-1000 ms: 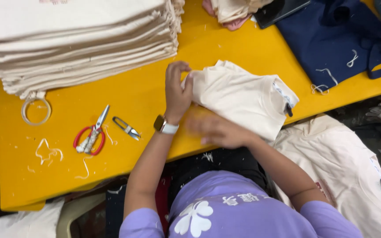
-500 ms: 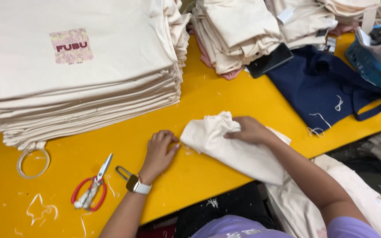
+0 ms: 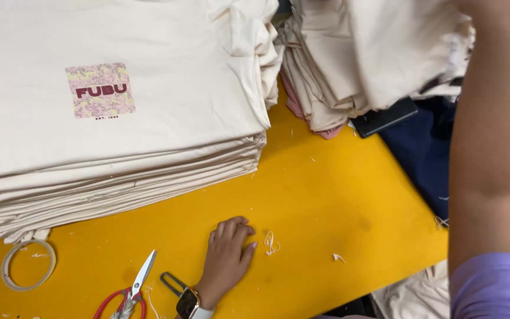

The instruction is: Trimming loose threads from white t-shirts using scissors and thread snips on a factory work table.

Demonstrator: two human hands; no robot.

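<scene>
**Right arm up at the far pile, left hand flat on the table**

The left hand [image 3: 228, 253] lies palm-down on the bare yellow table [image 3: 337, 195] near its front edge. Its fingers are close together, slightly curled, and grip nothing. Thread scraps [image 3: 270, 242] lie just beside the fingertips.

The right hand [image 3: 480, 7] is lifted to the folded cream pile [image 3: 349, 65] at the far right corner. Only its heel shows at the top of the picture, so I cannot tell how the fingers are set — or whether they grip cloth.

As a judgement, this is the putting-on or taking-off step at that pile. Any further move there calls for keeping the folds square with the layers below.

The taller stack of cream shirts [image 3: 119, 136] fills the far left. Red-handled scissors [image 3: 126, 293] and a tape ring [image 3: 28, 266] lie along the front left edge.
</scene>
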